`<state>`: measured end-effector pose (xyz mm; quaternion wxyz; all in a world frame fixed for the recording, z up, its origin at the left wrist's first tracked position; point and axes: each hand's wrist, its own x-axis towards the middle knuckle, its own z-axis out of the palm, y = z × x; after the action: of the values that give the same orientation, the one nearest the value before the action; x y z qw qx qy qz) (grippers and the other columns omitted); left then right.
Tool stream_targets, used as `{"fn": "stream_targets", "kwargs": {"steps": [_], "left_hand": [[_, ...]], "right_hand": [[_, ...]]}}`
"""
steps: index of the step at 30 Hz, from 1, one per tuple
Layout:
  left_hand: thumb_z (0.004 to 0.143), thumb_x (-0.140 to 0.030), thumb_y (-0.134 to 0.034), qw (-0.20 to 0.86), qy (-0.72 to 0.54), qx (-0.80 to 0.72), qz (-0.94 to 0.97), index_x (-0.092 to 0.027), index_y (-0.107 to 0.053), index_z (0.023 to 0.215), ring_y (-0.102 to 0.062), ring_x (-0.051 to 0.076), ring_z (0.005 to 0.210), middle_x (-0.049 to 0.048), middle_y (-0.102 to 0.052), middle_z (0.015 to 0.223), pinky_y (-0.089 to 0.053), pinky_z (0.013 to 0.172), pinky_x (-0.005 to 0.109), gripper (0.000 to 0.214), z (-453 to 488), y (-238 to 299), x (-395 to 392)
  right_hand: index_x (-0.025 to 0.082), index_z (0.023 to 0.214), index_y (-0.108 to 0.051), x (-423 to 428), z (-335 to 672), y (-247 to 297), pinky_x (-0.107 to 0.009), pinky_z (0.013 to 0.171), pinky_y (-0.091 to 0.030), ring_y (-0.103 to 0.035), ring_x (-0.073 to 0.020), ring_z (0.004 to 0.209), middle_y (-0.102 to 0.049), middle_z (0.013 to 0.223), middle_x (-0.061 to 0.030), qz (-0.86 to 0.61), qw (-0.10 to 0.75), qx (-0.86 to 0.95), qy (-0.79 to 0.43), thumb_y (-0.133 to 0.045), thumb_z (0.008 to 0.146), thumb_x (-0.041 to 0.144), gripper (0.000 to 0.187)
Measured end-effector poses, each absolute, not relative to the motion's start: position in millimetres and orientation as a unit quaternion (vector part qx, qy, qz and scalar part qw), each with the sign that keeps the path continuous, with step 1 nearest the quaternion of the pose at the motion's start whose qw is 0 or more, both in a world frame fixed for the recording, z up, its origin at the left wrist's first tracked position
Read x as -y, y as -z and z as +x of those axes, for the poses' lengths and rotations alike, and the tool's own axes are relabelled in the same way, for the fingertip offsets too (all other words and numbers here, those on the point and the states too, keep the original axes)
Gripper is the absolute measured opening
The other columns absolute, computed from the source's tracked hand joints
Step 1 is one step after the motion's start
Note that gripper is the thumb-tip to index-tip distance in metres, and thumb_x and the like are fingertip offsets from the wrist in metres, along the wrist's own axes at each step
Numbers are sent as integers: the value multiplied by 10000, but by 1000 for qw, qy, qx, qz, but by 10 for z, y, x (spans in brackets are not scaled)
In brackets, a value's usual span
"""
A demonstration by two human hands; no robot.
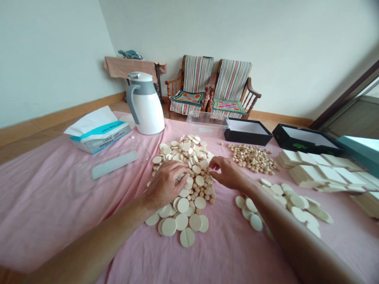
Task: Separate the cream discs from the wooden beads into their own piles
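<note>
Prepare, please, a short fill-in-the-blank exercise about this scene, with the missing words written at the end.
1. The cloth under the pale discs is ____ in colour.
2. Compared with the left hand, the ____ hand is nearer to the separate heap of small beads.
3. In the picture, the pack of tissues lies to the ____ of the jug.
4. The number of chairs beyond the cloth is ____.

Missing words: pink; right; left; two.

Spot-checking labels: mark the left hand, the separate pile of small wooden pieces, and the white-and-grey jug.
Left hand [166, 184]: head view, back of the hand.
Pile of small wooden pieces [252, 158]: head view, middle of the pile.
White-and-grey jug [149, 111]: head view, white body.
</note>
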<state>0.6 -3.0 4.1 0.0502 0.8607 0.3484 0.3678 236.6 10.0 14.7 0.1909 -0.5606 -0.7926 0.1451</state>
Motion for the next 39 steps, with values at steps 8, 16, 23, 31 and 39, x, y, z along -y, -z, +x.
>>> {"fn": "stream_targets", "kwargs": {"steps": [8,16,23,31,39], "left_hand": [[846,-159,-537,41,-376,-344,860,-190,-653,882,-616,201,955,64,-684,971,-473,885,376,125,17,-29,22],[851,-156,-537,49,-366,-342,864,-184,-652,891,-612,204,973,68,-678,987,-468,905,383,125,1,-37,17],[845,-157,-537,49,-366,-344,863,-188,-659,881,-615,202,958,66,-680,964,-475,887,378,131,11,-57,28],[858,-157,-533,55,-371,-342,862,-190,-643,881,-608,194,952,58,-675,970,-464,882,371,117,8,-50,27],[846,-153,-541,46,-372,-345,861,-197,-646,883,-601,201,959,58,-675,964,-460,877,369,119,1,-40,22]], "right_hand": [[187,769,-498,-113,2255,-9,-219,605,-344,-513,-133,681,-601,772,-36,-586,195,780,-104,-518,695,83,129],[171,794,-540,-211,2476,-72,-233,641,-361,-517,-151,714,-590,775,-45,-607,202,767,-54,-487,670,39,188],[165,860,-612,-277,2663,-121,-267,714,-405,-557,-183,803,-621,868,-72,-631,232,741,-6,-506,721,77,196],[174,783,-560,-192,2308,71,-220,625,-400,-543,-132,681,-617,764,-26,-556,255,781,-126,-547,706,95,111],[188,747,-507,-208,2370,55,-218,583,-369,-501,-127,637,-558,740,-16,-587,264,760,-86,-511,669,82,132]]}}
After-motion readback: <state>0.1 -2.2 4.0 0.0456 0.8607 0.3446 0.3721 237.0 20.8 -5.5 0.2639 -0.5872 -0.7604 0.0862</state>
